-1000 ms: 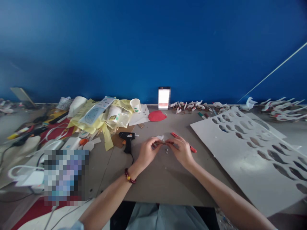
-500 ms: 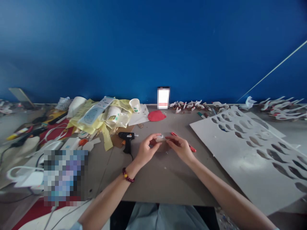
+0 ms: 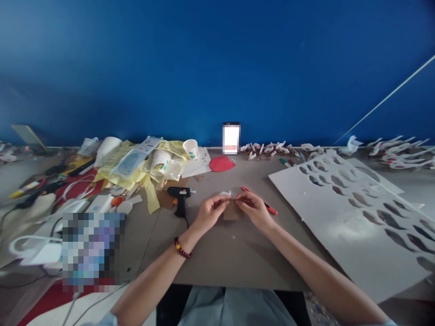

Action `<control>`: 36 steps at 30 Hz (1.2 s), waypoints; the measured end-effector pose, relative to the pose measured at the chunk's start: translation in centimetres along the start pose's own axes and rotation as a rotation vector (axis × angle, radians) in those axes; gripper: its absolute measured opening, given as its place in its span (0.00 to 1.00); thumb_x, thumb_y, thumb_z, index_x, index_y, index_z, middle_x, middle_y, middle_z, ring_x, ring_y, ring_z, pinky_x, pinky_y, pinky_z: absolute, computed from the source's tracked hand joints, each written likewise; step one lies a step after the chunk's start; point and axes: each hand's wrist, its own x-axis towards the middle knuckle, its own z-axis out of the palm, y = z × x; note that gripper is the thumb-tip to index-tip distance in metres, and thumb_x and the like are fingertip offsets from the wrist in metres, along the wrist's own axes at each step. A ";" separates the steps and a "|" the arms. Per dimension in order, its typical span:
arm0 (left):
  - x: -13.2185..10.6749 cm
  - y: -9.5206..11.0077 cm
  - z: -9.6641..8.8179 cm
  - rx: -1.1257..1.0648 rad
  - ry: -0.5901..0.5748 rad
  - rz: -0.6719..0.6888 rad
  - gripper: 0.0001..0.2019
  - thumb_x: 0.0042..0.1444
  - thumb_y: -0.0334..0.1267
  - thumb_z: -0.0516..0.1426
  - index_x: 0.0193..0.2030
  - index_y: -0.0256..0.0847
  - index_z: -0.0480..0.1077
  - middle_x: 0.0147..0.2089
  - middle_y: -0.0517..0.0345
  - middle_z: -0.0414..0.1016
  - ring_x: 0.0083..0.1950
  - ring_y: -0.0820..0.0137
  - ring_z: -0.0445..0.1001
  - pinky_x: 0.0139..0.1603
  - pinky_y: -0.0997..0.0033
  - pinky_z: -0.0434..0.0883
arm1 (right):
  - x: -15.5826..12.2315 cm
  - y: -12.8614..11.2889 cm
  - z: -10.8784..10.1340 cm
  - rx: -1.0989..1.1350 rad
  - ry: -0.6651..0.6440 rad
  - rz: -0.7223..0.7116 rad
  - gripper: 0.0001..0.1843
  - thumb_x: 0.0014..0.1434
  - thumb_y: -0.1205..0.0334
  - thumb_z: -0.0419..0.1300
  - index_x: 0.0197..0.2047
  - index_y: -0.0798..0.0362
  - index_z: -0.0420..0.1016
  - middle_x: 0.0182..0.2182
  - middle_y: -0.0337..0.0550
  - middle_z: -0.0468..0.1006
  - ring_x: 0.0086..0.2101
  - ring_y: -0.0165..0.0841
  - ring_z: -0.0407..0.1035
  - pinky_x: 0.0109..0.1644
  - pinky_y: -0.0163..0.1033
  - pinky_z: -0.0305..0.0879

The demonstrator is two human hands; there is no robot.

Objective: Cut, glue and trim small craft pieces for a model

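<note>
My left hand [image 3: 211, 210] is closed in a pinch, thumb against fingers, at the upper left of a small brown piece of cardboard [image 3: 233, 212]. My right hand [image 3: 253, 207] pinches at the upper right of that same piece, its fingertips close to the left ones. A small white cut piece [image 3: 224, 193] shows just beyond the left fingertips; whether it is joined to the cardboard I cannot tell. Beside the right hand lies a red craft knife or pen-like tool [image 3: 272, 209]. A black glue gun [image 3: 180, 198] lies left of my left hand.
On the right rests a large white sheet [image 3: 326, 222] with leaf-shaped holes. White cut pieces [image 3: 268, 148] line the wall. At the back are a red paper piece [image 3: 221, 164], paper cups [image 3: 190, 149] and a standing phone [image 3: 231, 138]. Cables and a tablet [image 3: 91, 249] crowd the left.
Both hands have tilted the piece between them: its brown cardboard face now shows below the fingertips, where a whitish side showed before. The arms have hardly moved.
</note>
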 end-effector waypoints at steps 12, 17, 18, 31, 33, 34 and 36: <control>-0.1 0.8 -0.3 -0.011 -0.014 -0.033 0.15 0.48 0.48 0.62 0.35 0.38 0.76 0.33 0.54 0.80 0.32 0.70 0.76 0.33 0.73 0.73 | -0.3 -0.2 -0.3 0.146 0.006 0.135 0.13 0.47 0.52 0.65 0.32 0.52 0.75 0.25 0.39 0.77 0.25 0.31 0.69 0.27 0.34 0.63; 0.1 0.6 -0.4 -0.041 0.007 -0.039 0.15 0.47 0.48 0.64 0.34 0.37 0.76 0.33 0.52 0.80 0.33 0.68 0.77 0.35 0.70 0.74 | -0.2 0.4 -0.2 0.056 0.024 0.040 0.13 0.50 0.51 0.63 0.33 0.51 0.76 0.31 0.42 0.80 0.31 0.34 0.73 0.35 0.37 0.68; 0.1 0.6 -0.4 -0.058 0.010 -0.047 0.15 0.45 0.47 0.65 0.35 0.37 0.76 0.34 0.52 0.80 0.34 0.67 0.77 0.36 0.70 0.75 | -0.2 0.4 -0.2 0.048 0.020 0.033 0.13 0.50 0.51 0.63 0.33 0.51 0.76 0.31 0.42 0.80 0.31 0.34 0.73 0.35 0.37 0.68; 0.0 0.9 -0.6 -0.172 -0.138 -0.305 0.16 0.49 0.51 0.62 0.35 0.40 0.77 0.30 0.56 0.79 0.28 0.68 0.75 0.28 0.69 0.73 | -0.4 0.4 -0.1 -0.169 0.023 -0.170 0.09 0.57 0.58 0.58 0.36 0.52 0.77 0.34 0.44 0.79 0.37 0.35 0.73 0.43 0.40 0.68; -0.1 0.8 -0.6 -0.193 -0.177 -0.338 0.17 0.47 0.53 0.63 0.32 0.39 0.77 0.28 0.56 0.78 0.26 0.69 0.74 0.27 0.69 0.72 | -0.4 0.6 -0.1 -0.188 0.019 -0.185 0.09 0.58 0.59 0.57 0.37 0.52 0.77 0.35 0.44 0.80 0.38 0.35 0.73 0.44 0.41 0.68; -0.1 0.8 -0.6 -0.206 -0.185 -0.347 0.18 0.46 0.53 0.64 0.31 0.39 0.77 0.27 0.56 0.78 0.26 0.70 0.73 0.27 0.70 0.72 | -0.3 0.7 -0.1 -0.190 0.014 -0.190 0.09 0.58 0.60 0.57 0.37 0.51 0.78 0.35 0.44 0.80 0.38 0.35 0.73 0.45 0.41 0.68; -0.1 0.7 -0.7 -0.228 -0.191 -0.365 0.18 0.44 0.53 0.65 0.31 0.37 0.77 0.27 0.56 0.77 0.26 0.70 0.73 0.28 0.71 0.71 | -0.3 0.7 -0.1 -0.183 0.005 -0.199 0.09 0.58 0.60 0.57 0.37 0.51 0.78 0.35 0.44 0.80 0.38 0.35 0.73 0.44 0.41 0.67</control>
